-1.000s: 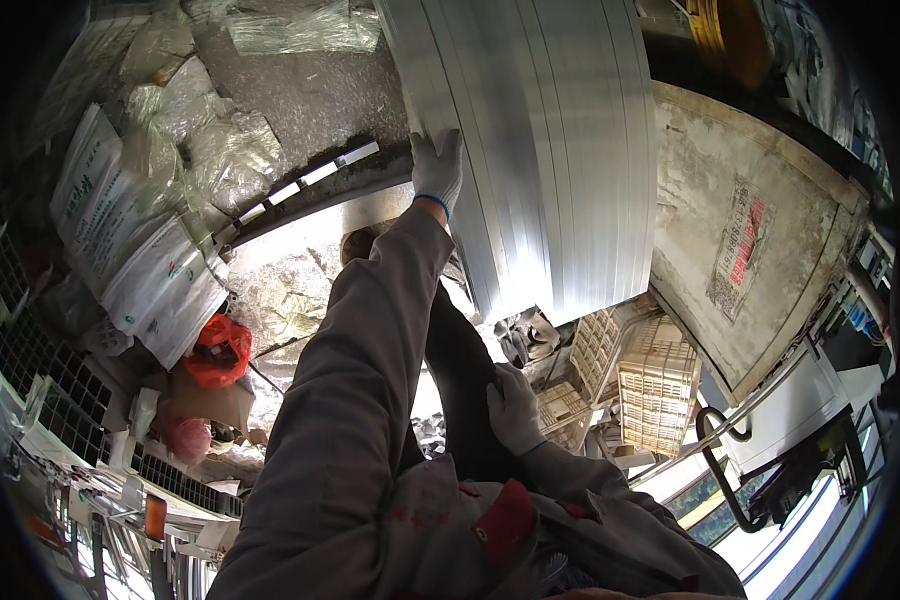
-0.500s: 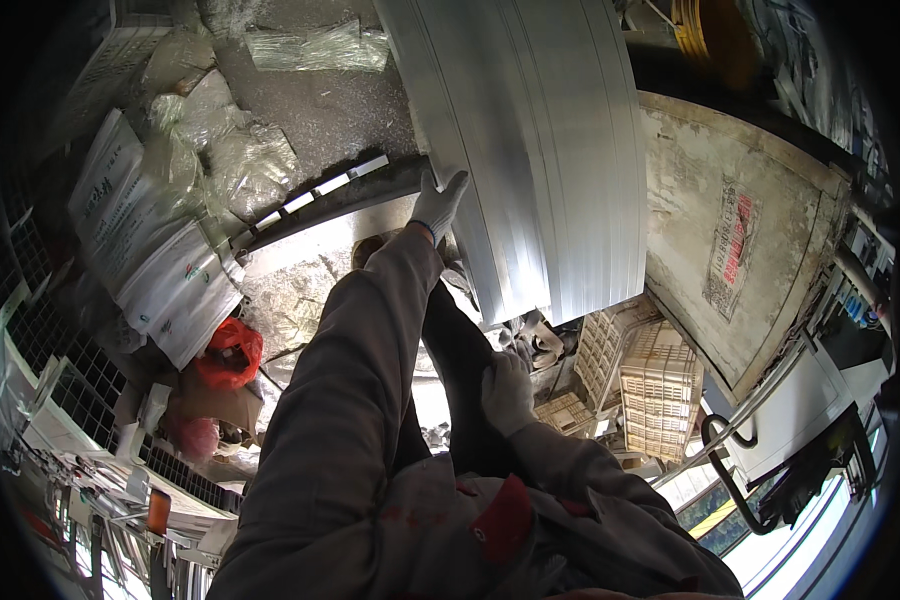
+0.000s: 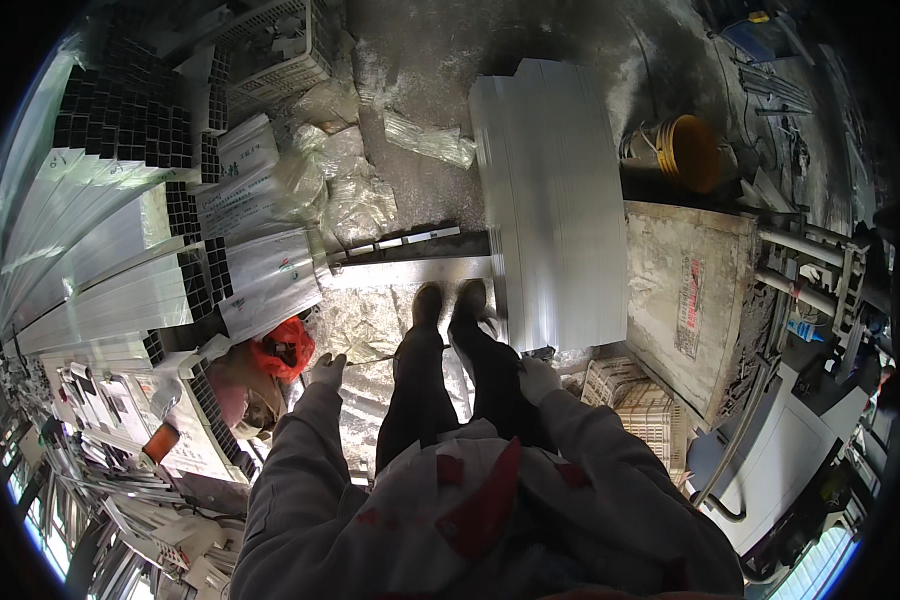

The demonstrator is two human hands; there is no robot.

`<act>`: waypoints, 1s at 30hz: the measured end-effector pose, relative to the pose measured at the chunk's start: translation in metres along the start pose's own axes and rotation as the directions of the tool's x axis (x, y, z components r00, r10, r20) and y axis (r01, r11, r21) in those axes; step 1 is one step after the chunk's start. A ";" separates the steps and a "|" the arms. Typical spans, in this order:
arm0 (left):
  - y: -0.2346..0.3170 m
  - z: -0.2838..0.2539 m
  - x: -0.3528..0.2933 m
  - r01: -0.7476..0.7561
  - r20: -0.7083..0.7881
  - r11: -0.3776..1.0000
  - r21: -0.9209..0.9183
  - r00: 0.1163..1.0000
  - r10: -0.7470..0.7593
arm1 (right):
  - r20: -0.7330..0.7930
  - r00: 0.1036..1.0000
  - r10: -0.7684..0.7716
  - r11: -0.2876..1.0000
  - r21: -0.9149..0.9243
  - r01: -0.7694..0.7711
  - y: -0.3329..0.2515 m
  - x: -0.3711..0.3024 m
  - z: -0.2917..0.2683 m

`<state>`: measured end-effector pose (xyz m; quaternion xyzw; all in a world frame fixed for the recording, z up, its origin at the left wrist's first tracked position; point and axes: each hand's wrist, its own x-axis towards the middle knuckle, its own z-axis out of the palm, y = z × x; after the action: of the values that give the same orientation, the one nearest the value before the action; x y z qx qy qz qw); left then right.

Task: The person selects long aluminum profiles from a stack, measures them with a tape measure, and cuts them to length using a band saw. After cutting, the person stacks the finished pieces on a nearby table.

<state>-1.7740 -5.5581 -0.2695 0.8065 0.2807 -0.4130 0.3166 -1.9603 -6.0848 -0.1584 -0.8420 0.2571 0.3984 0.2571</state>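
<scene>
My left hand (image 3: 328,371), in a pale work glove, hangs low at my left side, thumb and fingers apart and nothing in it. It is nearest to a red plastic bag (image 3: 283,348). My right hand (image 3: 538,379), gloved too, rests against my right thigh with its fingers loosely extended and no object visible in it. Ahead and slightly right lies a stack of long silver metal panels (image 3: 555,210), touched by neither hand. My dark shoes (image 3: 427,303) stand at the left of its near end, by a flat metal bar (image 3: 410,271) on the floor.
Bundled hollow profiles (image 3: 120,215) and white printed sacks (image 3: 260,280) line the left, with crumpled clear film (image 3: 355,200) beside them. A worn board (image 3: 680,300) stands right of the panels, cream plastic crates (image 3: 650,415) nearer me. A yellow bucket (image 3: 690,153) lies far right.
My left hand has left the panel stack's left edge and dropped back to my left side. My view has shifted back, showing more of the stack and floor. My right hand stays by my thigh.
</scene>
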 end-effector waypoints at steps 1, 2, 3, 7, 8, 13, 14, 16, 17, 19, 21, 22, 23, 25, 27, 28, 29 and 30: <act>-0.020 -0.023 -0.003 -0.021 -0.026 0.999 0.046 0.999 0.022 | -0.029 1.000 0.009 0.998 0.055 -0.007 -0.001 -0.009 -0.013; -0.040 -0.038 -0.006 0.019 -0.048 0.996 0.090 0.999 -0.015 | -0.030 0.998 0.051 0.994 0.101 -0.048 -0.004 -0.021 -0.023; -0.058 -0.050 -0.011 -0.023 -0.037 0.995 0.095 0.999 0.027 | -0.041 0.998 0.057 0.987 0.154 -0.050 -0.006 -0.032 -0.035; -0.073 -0.051 -0.027 -0.047 0.076 0.998 0.042 0.996 0.044 | -0.124 0.988 0.089 0.972 0.226 -0.059 -0.015 -0.066 -0.075; -0.070 -0.042 -0.040 0.040 0.086 0.999 -0.025 0.996 -0.038 | -0.137 0.987 0.080 0.972 0.231 -0.047 -0.016 -0.072 -0.079; -0.020 0.003 -0.123 -0.111 0.082 0.859 -0.499 0.981 0.175 | -0.219 0.975 -0.044 0.925 0.361 0.123 -0.009 -0.090 -0.077; -0.012 0.006 -0.137 -0.093 0.120 0.828 -0.554 0.975 0.189 | -0.205 0.978 -0.032 0.918 0.380 0.110 -0.006 -0.093 -0.073; -0.010 0.008 -0.160 -0.094 0.129 0.812 -0.576 0.970 0.204 | -0.168 0.982 -0.082 0.807 0.568 0.165 0.003 -0.098 -0.065; -0.014 0.008 -0.167 -0.093 0.124 0.811 -0.578 0.972 0.200 | -0.164 0.984 -0.074 0.765 0.623 0.162 0.009 -0.101 -0.061; -0.036 0.004 -0.178 -0.074 0.098 0.782 -0.619 0.981 0.170 | -0.130 0.991 -0.027 0.740 0.664 0.107 0.023 -0.108 -0.050; -0.076 0.001 -0.187 -0.021 0.061 0.766 -0.642 0.995 0.078 | -0.152 0.988 -0.034 0.746 0.654 0.127 0.048 -0.115 -0.038; -0.100 0.002 -0.193 0.014 0.047 0.766 -0.642 0.999 0.021 | -0.143 0.989 0.026 0.773 0.631 0.071 0.063 -0.116 -0.028; -0.129 0.004 -0.204 -0.015 0.021 0.765 -0.644 0.999 0.037 | -0.078 0.996 0.051 0.680 0.733 0.023 0.080 -0.117 -0.017; -0.188 0.012 -0.231 0.029 -0.010 0.788 -0.615 0.999 -0.044 | -0.052 0.991 0.122 0.653 0.756 -0.040 0.117 -0.111 0.011; -0.251 0.026 -0.277 0.098 -0.020 0.758 -0.645 0.989 -0.145 | 0.012 0.999 0.038 0.603 0.797 -0.032 0.163 -0.106 0.042; -0.280 0.027 -0.303 -0.007 -0.035 0.853 -0.522 0.999 -0.013 | 0.123 0.991 0.058 0.491 0.860 -0.135 0.179 -0.097 0.056; -0.301 0.034 -0.331 0.098 -0.028 0.869 -0.485 0.991 -0.128 | 0.077 0.997 0.028 0.505 0.859 -0.081 0.196 -0.098 0.073; -0.316 0.041 -0.355 0.027 -0.093 0.888 -0.458 0.992 -0.079 | 0.177 0.984 -0.033 0.456 0.879 -0.142 0.199 -0.084 0.081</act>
<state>-2.1975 -5.4535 -0.0769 0.7230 0.4087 -0.2993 0.4698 -2.1773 -6.1597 -0.1807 -0.5392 0.4310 0.2837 0.6655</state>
